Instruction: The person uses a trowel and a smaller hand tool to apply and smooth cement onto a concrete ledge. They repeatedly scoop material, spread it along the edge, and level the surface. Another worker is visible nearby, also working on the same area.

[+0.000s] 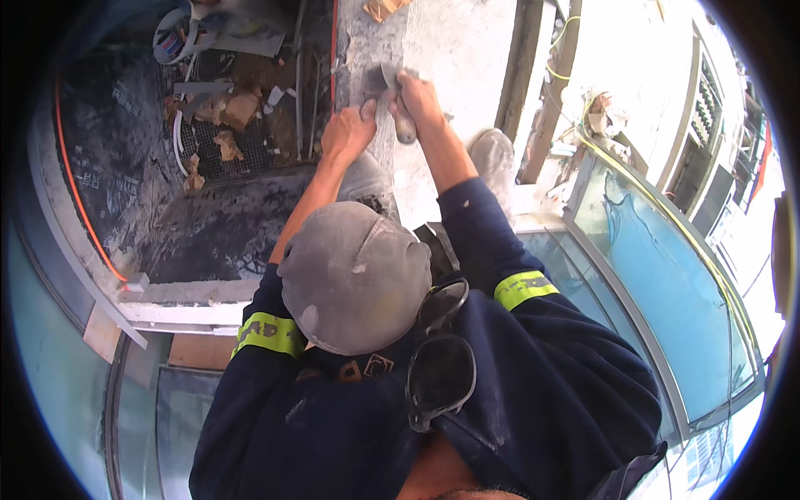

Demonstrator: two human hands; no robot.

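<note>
My right hand (421, 96) is closed around a dusty trowel (406, 129), its rounded handle end sticking out below the fingers. A grey blade shows beyond the knuckles, close to the pale concrete ledge (442, 54). Just to the left, my left hand (348, 133) is curled shut; what its fingers hold, if anything, is hidden. A whitish-grey strip or smear (384, 142) runs between the two hands. Below them, a large rounded, dusty grey thing (357, 275) sits between my forearms; its kind I cannot tell.
Left of the ledge lies a dark recess with wire mesh (225, 154), torn brown paper (240, 108) and a white bucket (173, 37). An orange cable (83, 208) edges it. Glass panels (658, 275) stand at right. Sunglasses (442, 383) hang at my chest; a dusty shoe (492, 158) is near my right arm.
</note>
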